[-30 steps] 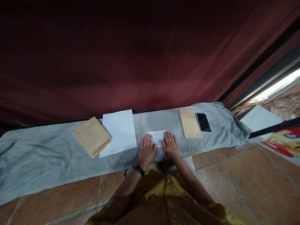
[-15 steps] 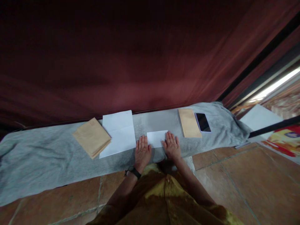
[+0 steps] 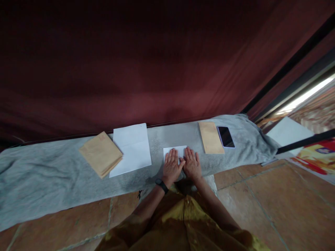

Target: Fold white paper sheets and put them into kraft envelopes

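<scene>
A small folded sheet of white paper (image 3: 167,150) lies on the grey cloth in front of me, partly covered by my hands. My left hand (image 3: 172,166) rests flat across its middle, fingers stretched out. At the paper's right edge, my right hand (image 3: 192,165) lies flat with fingers extended. The thumbs meet or nearly meet. Left of my hands are larger white sheets (image 3: 132,148) with a faint crease, and a stack of brown envelopes (image 3: 101,153) overlaps their left edge. A single brown envelope (image 3: 211,137) is to the right.
A phone (image 3: 226,136) in a pale purple case sits beside the single envelope. Grey cloth (image 3: 52,177) covers the narrow bench against a dark red panel (image 3: 167,69). At right are a black bar (image 3: 306,141) and a colourful printed package (image 3: 318,157). The floor (image 3: 261,198) is tiled.
My left hand has moved right, from the folded paper's left edge onto its middle, close against my right hand. The right hand has stayed almost in place.
</scene>
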`<state>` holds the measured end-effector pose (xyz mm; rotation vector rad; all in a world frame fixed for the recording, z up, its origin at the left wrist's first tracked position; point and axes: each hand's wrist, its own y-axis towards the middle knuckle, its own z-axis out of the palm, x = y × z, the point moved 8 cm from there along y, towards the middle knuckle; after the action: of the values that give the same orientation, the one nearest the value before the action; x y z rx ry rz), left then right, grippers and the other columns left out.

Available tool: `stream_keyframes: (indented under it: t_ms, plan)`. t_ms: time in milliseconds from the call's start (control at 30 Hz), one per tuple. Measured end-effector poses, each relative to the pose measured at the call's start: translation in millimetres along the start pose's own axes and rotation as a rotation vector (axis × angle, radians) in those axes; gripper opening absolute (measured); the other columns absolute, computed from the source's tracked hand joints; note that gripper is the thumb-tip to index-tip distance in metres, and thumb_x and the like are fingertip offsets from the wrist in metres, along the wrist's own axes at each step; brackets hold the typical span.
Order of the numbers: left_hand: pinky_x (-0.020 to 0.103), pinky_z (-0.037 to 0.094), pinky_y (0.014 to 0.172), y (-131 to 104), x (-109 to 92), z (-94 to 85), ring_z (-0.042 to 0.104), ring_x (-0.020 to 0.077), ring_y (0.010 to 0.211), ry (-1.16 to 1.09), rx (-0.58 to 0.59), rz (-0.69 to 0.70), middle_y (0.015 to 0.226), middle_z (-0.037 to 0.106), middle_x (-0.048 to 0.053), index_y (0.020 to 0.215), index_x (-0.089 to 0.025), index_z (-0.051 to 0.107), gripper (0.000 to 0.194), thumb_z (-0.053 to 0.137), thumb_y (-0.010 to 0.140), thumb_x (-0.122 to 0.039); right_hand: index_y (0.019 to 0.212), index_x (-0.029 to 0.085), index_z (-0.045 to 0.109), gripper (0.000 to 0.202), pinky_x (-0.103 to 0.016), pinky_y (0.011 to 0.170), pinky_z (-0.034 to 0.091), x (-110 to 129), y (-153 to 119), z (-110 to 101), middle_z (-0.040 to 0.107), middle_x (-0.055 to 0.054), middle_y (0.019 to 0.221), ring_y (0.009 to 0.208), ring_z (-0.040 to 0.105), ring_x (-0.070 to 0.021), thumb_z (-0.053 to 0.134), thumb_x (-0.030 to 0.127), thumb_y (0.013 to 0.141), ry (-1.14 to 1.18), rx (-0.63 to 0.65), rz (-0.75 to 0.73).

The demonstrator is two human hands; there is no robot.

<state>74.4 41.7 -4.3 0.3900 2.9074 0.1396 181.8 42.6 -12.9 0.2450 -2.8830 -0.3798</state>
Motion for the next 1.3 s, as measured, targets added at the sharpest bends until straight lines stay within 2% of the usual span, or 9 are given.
stream_keyframes:
  t_ms: [233, 367, 533, 633, 767, 867, 1133, 1300]
  plan:
    - [0.048, 0.021, 0.124, -0.7, 20.0, -3.6, 0.021, 0.0286, 0.153, 0.045, -0.038, -0.101, 0.16, 0.032, 0.02, 0.152, -0.002, 0.034, 0.073, 0.033, 0.101, -0.053, 0.155, 0.01, 0.034, 0.057, -0.051, 0.121, 0.018, 0.9, -0.5, -1.4, 0.04, -0.016, 0.157, 0.145, 0.036, -0.0293, 0.035, 0.036, 0.104, 0.014, -0.013, 0.003]
    - [0.049, 0.02, 0.124, -2.5, 25.8, -5.8, 0.021, 0.0291, 0.152, 0.051, -0.053, -0.136, 0.16, 0.031, 0.021, 0.152, 0.0, 0.033, 0.066, 0.036, 0.101, -0.041, 0.156, 0.011, 0.033, 0.059, -0.053, 0.12, 0.02, -1.0, -0.2, -1.3, 0.041, -0.016, 0.156, 0.145, 0.036, -0.0299, 0.034, 0.041, 0.105, 0.041, -0.025, 0.007]
    - [0.049, 0.021, 0.124, -2.6, 26.0, -6.5, 0.02, 0.0286, 0.153, 0.051, -0.056, -0.146, 0.162, 0.029, 0.02, 0.153, -0.005, 0.033, 0.06, 0.037, 0.099, -0.031, 0.154, 0.009, 0.035, 0.056, -0.052, 0.12, 0.021, -0.5, 3.4, -4.1, 0.04, -0.016, 0.157, 0.147, 0.033, -0.0282, 0.025, 0.038, 0.107, 0.089, 0.001, 0.027]
    - [0.051, 0.021, 0.123, -2.6, 25.3, -4.8, 0.018, 0.0308, 0.153, 0.06, -0.035, -0.129, 0.163, 0.025, 0.02, 0.154, -0.009, 0.034, 0.059, 0.039, 0.099, -0.03, 0.154, 0.009, 0.036, 0.056, -0.049, 0.121, 0.023, 12.4, 8.5, -7.4, 0.04, -0.015, 0.157, 0.148, 0.033, -0.0262, 0.024, 0.038, 0.107, 0.155, 0.015, -0.015]
    - [0.052, 0.02, 0.123, -3.8, 26.9, -0.1, 0.015, 0.0317, 0.154, 0.088, 0.011, -0.115, 0.164, 0.023, 0.02, 0.156, -0.01, 0.029, 0.061, 0.039, 0.098, -0.026, 0.152, 0.013, 0.04, 0.054, -0.045, 0.122, 0.023, 41.7, 15.7, -5.6, 0.044, -0.011, 0.156, 0.148, 0.033, -0.0216, 0.023, 0.038, 0.107, 0.241, 0.09, -0.148]
    - [0.052, 0.018, 0.124, -4.3, 26.9, 2.3, 0.013, 0.0313, 0.154, 0.088, 0.03, -0.102, 0.165, 0.02, 0.019, 0.158, -0.012, 0.025, 0.063, 0.039, 0.098, -0.024, 0.152, 0.015, 0.041, 0.053, -0.046, 0.123, 0.021, 53.5, 19.0, -2.0, 0.046, -0.01, 0.154, 0.147, 0.034, -0.0213, 0.024, 0.039, 0.107, 0.252, 0.133, -0.185]
    - [0.055, 0.017, 0.123, -3.7, 26.7, -0.1, 0.014, 0.0305, 0.154, 0.054, 0.011, -0.119, 0.165, 0.023, 0.017, 0.157, -0.012, 0.027, 0.061, 0.034, 0.097, -0.02, 0.152, 0.015, 0.041, 0.053, -0.047, 0.123, 0.021, 45.8, 18.8, 3.9, 0.042, -0.011, 0.156, 0.147, 0.035, -0.0227, 0.026, 0.039, 0.107, 0.152, 0.105, -0.158]
    - [0.055, 0.018, 0.123, -4.3, 26.9, -1.4, 0.015, 0.0301, 0.154, 0.044, -0.029, -0.119, 0.164, 0.023, 0.017, 0.156, -0.012, 0.029, 0.06, 0.034, 0.098, -0.026, 0.154, 0.016, 0.037, 0.053, -0.049, 0.121, 0.025, 34.9, 18.4, 5.1, 0.044, -0.013, 0.155, 0.147, 0.036, -0.0247, 0.033, 0.037, 0.106, 0.097, 0.076, -0.125]
